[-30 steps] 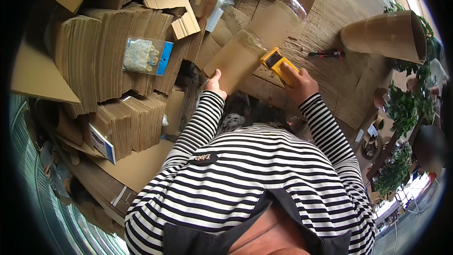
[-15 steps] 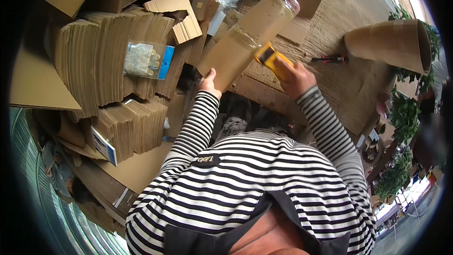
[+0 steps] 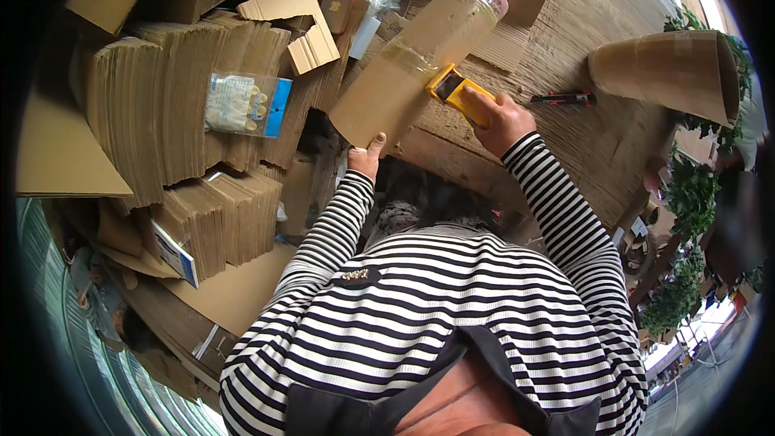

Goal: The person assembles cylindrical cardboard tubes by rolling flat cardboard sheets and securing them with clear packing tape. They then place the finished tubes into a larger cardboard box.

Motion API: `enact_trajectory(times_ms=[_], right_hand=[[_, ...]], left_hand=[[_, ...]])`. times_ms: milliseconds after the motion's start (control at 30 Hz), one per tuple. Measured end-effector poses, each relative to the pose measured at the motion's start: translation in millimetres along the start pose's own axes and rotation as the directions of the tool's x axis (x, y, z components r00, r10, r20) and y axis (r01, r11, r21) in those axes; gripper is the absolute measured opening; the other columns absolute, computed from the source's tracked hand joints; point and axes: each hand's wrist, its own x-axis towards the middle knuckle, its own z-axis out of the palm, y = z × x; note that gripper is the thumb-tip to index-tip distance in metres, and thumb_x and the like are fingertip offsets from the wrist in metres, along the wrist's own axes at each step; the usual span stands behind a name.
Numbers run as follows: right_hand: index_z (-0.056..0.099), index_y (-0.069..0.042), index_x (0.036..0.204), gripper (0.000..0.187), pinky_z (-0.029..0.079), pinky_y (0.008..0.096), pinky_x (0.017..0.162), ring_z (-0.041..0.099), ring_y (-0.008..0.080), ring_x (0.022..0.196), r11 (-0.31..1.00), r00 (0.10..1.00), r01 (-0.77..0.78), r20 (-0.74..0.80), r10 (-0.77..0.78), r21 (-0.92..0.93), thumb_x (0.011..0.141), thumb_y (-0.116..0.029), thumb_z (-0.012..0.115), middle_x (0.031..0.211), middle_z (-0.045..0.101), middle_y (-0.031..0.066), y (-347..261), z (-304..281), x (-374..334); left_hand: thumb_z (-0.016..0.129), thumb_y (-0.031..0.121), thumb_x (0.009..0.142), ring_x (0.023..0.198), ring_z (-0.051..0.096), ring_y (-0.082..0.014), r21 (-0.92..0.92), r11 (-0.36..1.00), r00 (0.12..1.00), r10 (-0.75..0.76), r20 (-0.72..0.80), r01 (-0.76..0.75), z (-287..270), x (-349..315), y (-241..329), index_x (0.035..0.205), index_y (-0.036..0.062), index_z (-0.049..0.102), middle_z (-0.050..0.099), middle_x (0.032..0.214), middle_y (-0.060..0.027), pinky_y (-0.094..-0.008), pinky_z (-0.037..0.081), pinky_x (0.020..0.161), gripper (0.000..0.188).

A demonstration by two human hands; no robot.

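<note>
Over the worn wooden tabletop (image 3: 597, 145), the cardboard tube (image 3: 412, 58) has shifted slightly leftward since the earlier frame; the yellow tape dispenser (image 3: 462, 97) has moved with it, so its head stays lined up with the tube's middle; the left hand (image 3: 366, 158) is clamped on the near end. The right hand (image 3: 506, 125) is closed around the dispenser; whether its head touches cardboard is hard to tell.

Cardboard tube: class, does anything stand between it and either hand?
Yes, for the right hand: the yellow tape dispenser it holds sits between that hand and the cardboard tube. Nothing visible separates the left hand from the tube; its thumb lies at the tube's near end.
</note>
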Motion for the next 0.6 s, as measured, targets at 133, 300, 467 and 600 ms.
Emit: enact_trajectory(times_ms=[133, 300, 467, 600], right_hand=[[0.058, -0.031, 0.132, 0.040, 0.055, 0.0410, 0.076, 0.068, 0.0319, 0.085, 0.997, 0.995, 0.019, 0.096, -0.026, 0.075, 0.093, -0.025, 0.057, 0.096, 0.063, 0.0148, -11, -30, -10], [0.054, -0.036, 0.139, 0.060, 0.058, 0.0432, 0.071, 0.070, 0.0330, 0.085, 0.993, 0.973, 0.114, 0.204, -0.105, -0.031, 0.082, -0.029, 0.071, 0.098, 0.064, 0.0137, -56, -25, 6], [0.053, -0.034, 0.140, 0.060, 0.059, 0.0446, 0.075, 0.071, 0.0347, 0.087, 0.991, 0.972, 0.111, 0.216, -0.093, -0.076, 0.082, -0.026, 0.067, 0.100, 0.067, 0.0164, -87, -18, 31], [0.060, -0.032, 0.131, 0.045, 0.060, 0.0432, 0.077, 0.072, 0.0324, 0.091, 0.990, 0.958, 0.109, 0.277, -0.079, -0.093, 0.086, -0.032, 0.064, 0.101, 0.071, 0.0147, -106, -40, 34]], left_hand=[[0.071, 0.038, 0.093, 0.116, 0.058, -0.0239, -0.327, 0.929, 0.983, -0.140, 0.116, 0.171, 2, -44, -12, 0.137, 0.0033, 0.052, 0.062, 0.129, -0.0101, -0.0400, 0.048, 0.100, 0.059], [0.065, 0.023, 0.098, 0.119, 0.059, -0.0293, -0.734, 0.506, 0.817, -0.565, 0.115, 0.453, -26, -61, -4, 0.133, 0.0012, 0.051, 0.060, 0.130, -0.0118, -0.0463, 0.051, 0.100, 0.043], [0.086, 0.031, 0.075, 0.128, 0.047, -0.0355, 0.571, 0.816, 0.960, 0.223, -0.171, -0.088, -39, -39, 43, 0.143, -0.0021, 0.035, 0.041, 0.143, -0.0229, -0.0448, 0.044, 0.106, 0.091], [0.087, 0.058, 0.063, 0.149, 0.023, -0.0346, 0.892, 0.421, 0.983, 0.146, 0.113, -0.165, 35, -14, 108, 0.156, 0.0018, 0.017, 0.023, 0.161, -0.0194, -0.0457, 0.022, 0.122, 0.129]])
